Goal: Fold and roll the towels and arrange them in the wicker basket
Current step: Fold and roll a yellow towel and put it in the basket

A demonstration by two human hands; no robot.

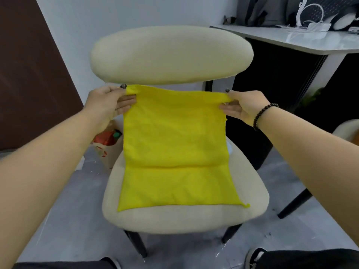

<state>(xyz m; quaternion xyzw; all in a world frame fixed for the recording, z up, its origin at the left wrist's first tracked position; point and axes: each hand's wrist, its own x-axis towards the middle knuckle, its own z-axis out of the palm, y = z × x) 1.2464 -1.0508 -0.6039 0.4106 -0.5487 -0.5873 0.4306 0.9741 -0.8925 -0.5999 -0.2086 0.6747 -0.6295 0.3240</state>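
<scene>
Towel: a yellow towel is held up by its two far corners in front of the chair's backrest; its near part is laid flat on the seat, with a crease across where the lifted part meets the flat part.
Left hand: the left hand is clamped on the towel's far left corner, the cloth being pinched between thumb and fingers.
Right hand: the right hand is clamped on the far right corner in the same way; a dark bead bracelet is worn on that wrist.
Chair: a cream padded chair with dark legs is placed straight ahead, the towel's near edge lying close to the seat's front edge.
Bag: a paper bag with red contents is seen on the floor to the left of the chair, partly hidden by the left arm.
Worktop: a white worktop stands at the upper right, with dark bags and white cables on it.
Floor: a grey floor is seen beneath, with a dark shoe at the bottom edge.
</scene>
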